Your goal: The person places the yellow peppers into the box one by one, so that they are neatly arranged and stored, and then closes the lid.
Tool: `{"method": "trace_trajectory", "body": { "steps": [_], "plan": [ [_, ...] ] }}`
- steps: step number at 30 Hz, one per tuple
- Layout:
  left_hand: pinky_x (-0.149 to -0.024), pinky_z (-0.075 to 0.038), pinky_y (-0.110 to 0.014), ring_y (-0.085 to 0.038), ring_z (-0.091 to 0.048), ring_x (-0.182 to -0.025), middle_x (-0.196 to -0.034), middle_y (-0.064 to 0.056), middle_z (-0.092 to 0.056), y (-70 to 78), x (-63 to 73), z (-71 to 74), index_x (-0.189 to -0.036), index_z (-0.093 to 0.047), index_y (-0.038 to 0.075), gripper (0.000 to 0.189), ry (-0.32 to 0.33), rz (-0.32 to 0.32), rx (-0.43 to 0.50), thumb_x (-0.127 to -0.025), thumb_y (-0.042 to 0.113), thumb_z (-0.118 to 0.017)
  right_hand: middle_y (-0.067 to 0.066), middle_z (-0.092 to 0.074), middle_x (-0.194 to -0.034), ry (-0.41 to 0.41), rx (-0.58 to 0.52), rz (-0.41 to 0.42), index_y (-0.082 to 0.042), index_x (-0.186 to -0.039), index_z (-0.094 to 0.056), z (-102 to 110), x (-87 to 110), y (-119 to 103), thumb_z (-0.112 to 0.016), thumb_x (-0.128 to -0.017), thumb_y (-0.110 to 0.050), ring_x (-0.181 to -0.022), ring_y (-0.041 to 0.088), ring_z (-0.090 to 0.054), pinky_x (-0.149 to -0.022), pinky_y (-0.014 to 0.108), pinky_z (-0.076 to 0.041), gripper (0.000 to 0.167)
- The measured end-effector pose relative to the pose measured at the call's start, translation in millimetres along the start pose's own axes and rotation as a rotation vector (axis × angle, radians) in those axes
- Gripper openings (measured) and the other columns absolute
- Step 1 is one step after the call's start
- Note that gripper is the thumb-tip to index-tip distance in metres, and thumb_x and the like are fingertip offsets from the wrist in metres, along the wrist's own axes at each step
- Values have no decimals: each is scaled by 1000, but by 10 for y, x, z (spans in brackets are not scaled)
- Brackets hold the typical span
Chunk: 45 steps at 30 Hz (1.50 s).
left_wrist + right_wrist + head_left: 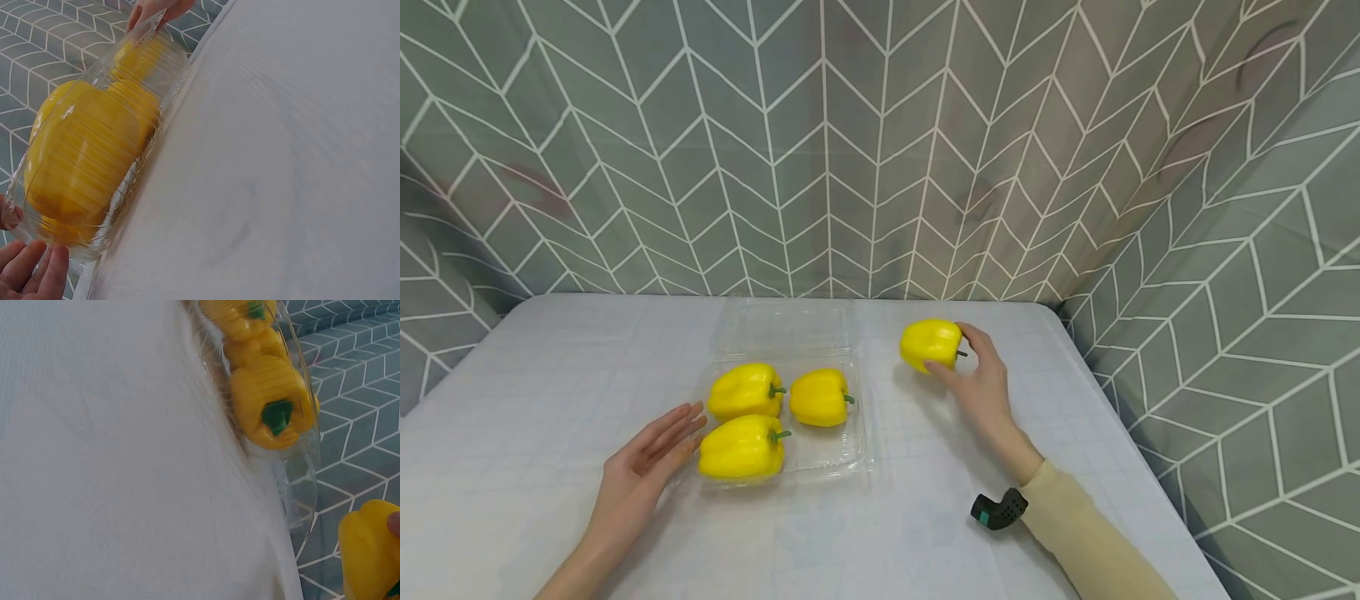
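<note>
My right hand (987, 396) holds a yellow bell pepper (928, 343) above the table, right of a clear plastic clamshell box (831, 455). Thumb and fingers grip it around its stem end; the right wrist view catches part of this pepper (369, 553) at its lower right edge. Three more yellow bell peppers lie in the box: one at the back left (745, 392), one at the front left (741, 450) and one on the right (818, 398). At the box's left side, my left hand (643, 462) has its fingers extended, with the fingertips (56, 256) against or very near the wall.
The box's clear lid (784, 327) lies folded back toward the table's far edge. A white cloth covers the table (917, 517). Behind and to the right hangs a grey curtain (850, 150) with white chevron lines. A black device (1000, 509) sits at my right wrist.
</note>
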<state>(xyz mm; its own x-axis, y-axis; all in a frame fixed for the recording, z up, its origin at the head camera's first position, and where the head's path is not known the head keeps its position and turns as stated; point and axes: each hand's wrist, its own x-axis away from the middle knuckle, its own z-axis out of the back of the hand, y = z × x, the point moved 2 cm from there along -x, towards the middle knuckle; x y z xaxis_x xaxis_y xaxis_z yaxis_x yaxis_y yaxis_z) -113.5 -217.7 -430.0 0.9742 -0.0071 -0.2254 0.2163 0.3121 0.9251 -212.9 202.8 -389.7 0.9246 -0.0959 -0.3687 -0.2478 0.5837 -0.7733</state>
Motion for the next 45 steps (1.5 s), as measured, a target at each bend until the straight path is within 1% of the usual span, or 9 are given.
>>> {"method": "trace_trajectory", "body": {
  "steps": [7, 11, 15, 18, 24, 31, 36, 40, 45],
  "plan": [
    [-93, -53, -11, 9, -56, -120, -150, -5, -52, 6, -10, -12, -150, -40, 2, 51, -4, 9, -12, -104, 17, -56, 4, -52, -145, -10, -31, 28, -13, -141, -52, -29, 55, -76, -83, -84, -28, -135, 26, -46, -116, 51, -38, 66],
    [-93, -53, -11, 9, -57, -121, -149, -4, -53, 4, -11, -12, -150, -40, 1, 51, -4, 1, -9, -104, 16, -55, 5, -53, -143, -14, -50, 43, -13, -141, -53, -48, 77, -132, -83, -83, -27, -134, 29, -47, -115, 54, -38, 66],
    [-94, -53, -11, 8, -56, -121, -149, -3, -53, -7, -11, -12, -150, -40, 1, 51, -4, -2, -6, -104, 16, -55, 4, -54, -142, -16, -56, 45, -13, -140, -54, -69, 107, -182, -84, -82, -26, -132, 29, -49, -114, 56, -39, 66],
    [-95, -53, -11, 7, -57, -122, -149, -3, -52, -13, -12, -8, -150, -40, 1, 51, -7, -2, 5, -104, 15, -56, 4, -55, -141, -27, -60, 45, -14, -139, -55, -86, 141, -231, -85, -81, -25, -131, 27, -50, -115, 54, -40, 66],
    [-94, -53, -12, 7, -57, -122, -149, -2, -53, -13, -12, 0, -150, -41, 2, 51, -5, -3, 3, -103, 15, -56, 2, -55, -141, -45, -79, 56, -15, -139, -55, -110, 193, -333, -85, -81, -25, -132, 32, -50, -115, 54, -40, 67],
    [-93, -54, -11, 8, -57, -121, -148, 0, -54, -6, -7, 2, -149, -41, 2, 51, 2, -4, -10, -103, 15, -57, -4, -55, -142, -91, -97, 61, -20, -141, -55, -139, 290, -467, -87, -79, -28, -134, 24, -48, -116, 53, -39, 69],
    [-93, -53, -11, 8, -57, -121, -148, 2, -54, -10, -2, 6, -150, -41, 2, 51, -2, 6, -5, -103, 16, -57, -4, -56, -141, -111, -124, 99, -22, -139, -57, -180, 365, -542, -88, -78, -27, -133, 24, -50, -114, 54, -41, 68],
    [-93, -53, -10, 9, -57, -120, -149, 0, -53, -10, -1, 8, -150, -41, 3, 51, -7, 14, -11, -104, 18, -56, -5, -56, -141, -140, -148, 130, -24, -138, -58, -226, 434, -591, -88, -77, -27, -133, 23, -50, -113, 55, -42, 68],
    [-92, -53, -10, 9, -56, -121, -150, -2, -52, -7, -5, 7, -150, -40, 3, 52, -6, 15, -18, -104, 18, -56, -9, -56, -140, -176, -170, 155, -26, -137, -58, -288, 519, -634, -88, -77, -27, -132, 19, -51, -114, 51, -42, 67]
  ]
}}
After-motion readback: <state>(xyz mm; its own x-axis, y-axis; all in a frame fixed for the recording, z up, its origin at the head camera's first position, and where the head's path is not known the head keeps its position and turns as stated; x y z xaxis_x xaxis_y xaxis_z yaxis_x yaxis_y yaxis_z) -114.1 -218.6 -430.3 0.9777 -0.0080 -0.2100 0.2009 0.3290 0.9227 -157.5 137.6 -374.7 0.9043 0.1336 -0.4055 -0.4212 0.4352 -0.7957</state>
